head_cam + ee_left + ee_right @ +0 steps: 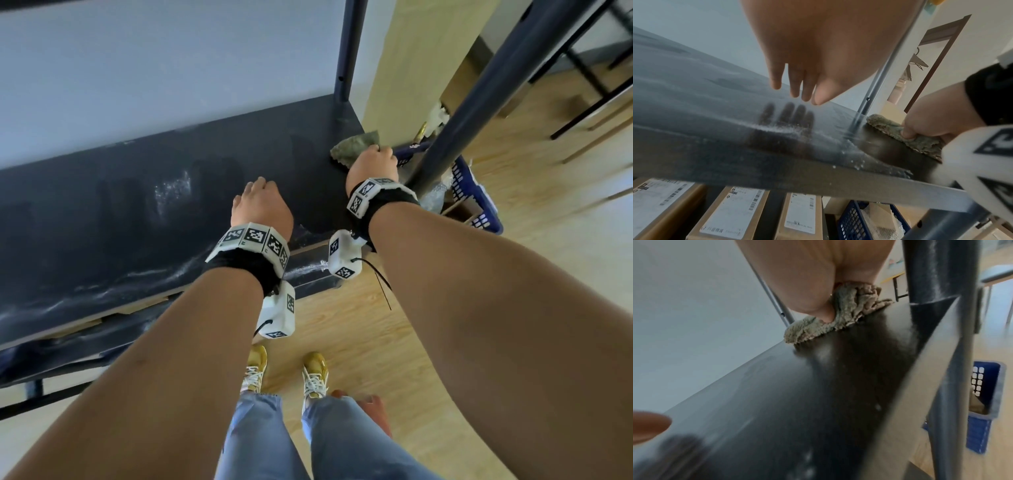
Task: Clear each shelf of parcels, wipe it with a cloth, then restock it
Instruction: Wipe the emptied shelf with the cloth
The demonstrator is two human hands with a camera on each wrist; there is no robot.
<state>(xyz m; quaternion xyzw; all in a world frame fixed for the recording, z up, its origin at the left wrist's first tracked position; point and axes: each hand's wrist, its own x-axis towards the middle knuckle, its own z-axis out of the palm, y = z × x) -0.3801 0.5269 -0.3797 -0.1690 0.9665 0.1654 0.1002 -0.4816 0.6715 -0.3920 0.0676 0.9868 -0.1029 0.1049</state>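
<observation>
A dark, dusty shelf (137,192) of a metal rack holds no parcels. My right hand (375,161) grips a grey-green cloth (352,145) and presses it onto the shelf's far right corner, near the rear post (346,61). In the right wrist view the cloth (838,316) is bunched under the fingers. My left hand (262,202) hovers just above the middle of the shelf; its fingers (795,81) are straight and hold nothing, and their shadow falls on the dust. Brown parcels (729,216) with white labels lie on the shelf below.
A thick front post (486,102) of the rack stands right beside my right wrist. A blue plastic basket (476,198) with packing material sits on the wooden floor to the right. White dust streaks (171,188) mark the shelf.
</observation>
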